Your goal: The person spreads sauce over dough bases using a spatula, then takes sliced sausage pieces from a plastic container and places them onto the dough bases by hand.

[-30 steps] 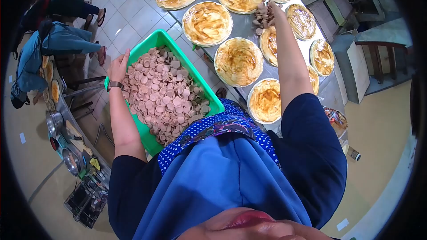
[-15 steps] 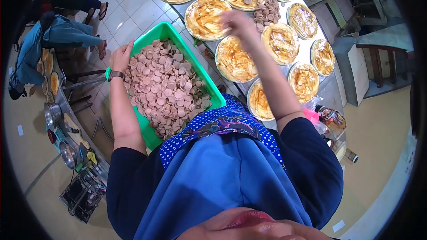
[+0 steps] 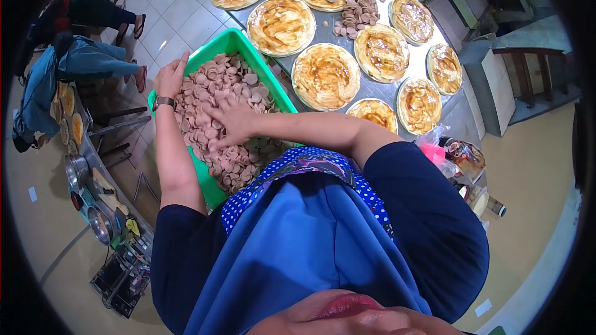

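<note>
A green plastic tub (image 3: 282,100) full of round pinkish-brown slices (image 3: 202,96), like sausage slices, rests against my body on the left. My left hand (image 3: 169,80) grips its far-left rim; a watch is on that wrist. Inside the tub, my right hand (image 3: 231,121) presses into the slices with its fingers spread, the tips partly among them. To the right, several round dough bases smeared with brown-orange sauce (image 3: 325,76) lie on a metal table (image 3: 338,34). Between them sits a loose pile of the same slices (image 3: 358,13).
A pink item with clear plastic (image 3: 433,149) and a dark packet (image 3: 462,158) lie at the table's right end. Two people (image 3: 93,59) stand at the upper left. Metal bowls (image 3: 76,172) are on a side table at the left.
My right hand has moved from above the sauced bases on the table left into the tub, and its fingers have spread on the slices. My left hand has stayed on the rim.
</note>
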